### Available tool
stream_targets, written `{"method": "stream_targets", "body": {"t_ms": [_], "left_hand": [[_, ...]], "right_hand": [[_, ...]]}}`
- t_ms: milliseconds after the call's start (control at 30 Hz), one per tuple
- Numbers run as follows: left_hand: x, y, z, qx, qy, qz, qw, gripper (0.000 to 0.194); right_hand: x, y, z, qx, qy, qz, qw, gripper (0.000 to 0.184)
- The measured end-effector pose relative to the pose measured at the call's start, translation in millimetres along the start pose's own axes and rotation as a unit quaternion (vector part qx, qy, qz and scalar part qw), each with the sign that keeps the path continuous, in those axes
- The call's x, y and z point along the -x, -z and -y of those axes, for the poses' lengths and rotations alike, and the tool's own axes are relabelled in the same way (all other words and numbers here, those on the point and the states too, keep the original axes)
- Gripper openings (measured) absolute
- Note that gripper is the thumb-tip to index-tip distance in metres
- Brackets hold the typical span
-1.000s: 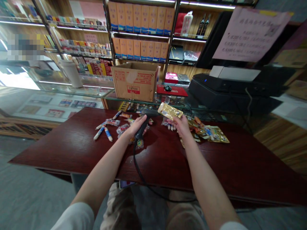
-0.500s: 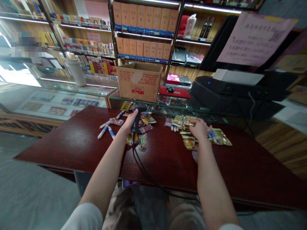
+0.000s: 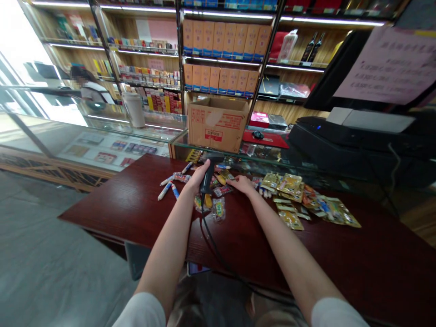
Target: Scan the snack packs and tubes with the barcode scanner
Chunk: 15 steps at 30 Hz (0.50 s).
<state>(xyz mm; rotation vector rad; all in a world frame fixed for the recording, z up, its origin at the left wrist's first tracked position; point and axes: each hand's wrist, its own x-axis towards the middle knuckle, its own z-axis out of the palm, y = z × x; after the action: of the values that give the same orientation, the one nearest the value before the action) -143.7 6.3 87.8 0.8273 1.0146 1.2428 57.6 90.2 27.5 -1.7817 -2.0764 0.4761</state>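
Note:
My left hand (image 3: pixel 199 176) is wrapped around the handle of a black barcode scanner (image 3: pixel 207 179), held over a loose pile of snacks. My right hand (image 3: pixel 242 184) reaches into the right side of that pile. Its fingertips close on the edge of a gold and yellow snack packet (image 3: pixel 223 178), partly hidden by the fingers. Below the scanner lies a clear packet with a green and yellow label (image 3: pixel 218 208). White and blue sausage sticks (image 3: pixel 165 190) lie left of my left hand. Right of my right hand, gold snack packets (image 3: pixel 289 185) are heaped together.
An open cardboard box (image 3: pixel 218 125) stands on the glass counter behind the dark red table (image 3: pixel 136 200). The scanner's cable (image 3: pixel 218 254) drops over the table's front edge. Black equipment (image 3: pixel 347 141) is at right; a person (image 3: pixel 88 88) is at back left.
My right hand has let go of the gold packets on the right and moved left to the pile by the scanner. My left hand still grips the scanner. The camera view has shifted.

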Motion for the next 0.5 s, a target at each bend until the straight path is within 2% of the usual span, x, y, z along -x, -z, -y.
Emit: {"method": "stream_targets", "body": {"t_ms": [133, 233, 333, 400, 500], "left_hand": [[-1.8, 0.4, 3.2, -0.04, -0.002, 0.025, 0.999, 0.057], [0.6, -3.6, 2.1, -0.05, -0.011, 0.051, 0.997, 0.058], [2.6, -10.5, 2.7, -0.052, -0.014, 0.082, 0.995, 0.064], [3.8, -16.9, 5.4, -0.063, -0.011, 0.113, 0.992, 0.067], [8.9, -30.6, 11.3, -0.073, -0.018, 0.154, 0.985, 0.064]], "right_hand": [[-0.2, -10.7, 5.3, -0.006, -0.058, -0.033, 0.998, 0.048], [2.3, -8.5, -2.3, -0.104, -0.063, -0.068, 0.99, 0.033], [8.2, 2.5, -16.2, -0.177, -0.063, -0.089, 0.978, 0.017], [16.2, 14.0, -28.5, -0.278, -0.059, -0.089, 0.955, 0.013], [33.8, 32.0, -48.7, -0.436, -0.036, -0.078, 0.896, 0.016]]}}
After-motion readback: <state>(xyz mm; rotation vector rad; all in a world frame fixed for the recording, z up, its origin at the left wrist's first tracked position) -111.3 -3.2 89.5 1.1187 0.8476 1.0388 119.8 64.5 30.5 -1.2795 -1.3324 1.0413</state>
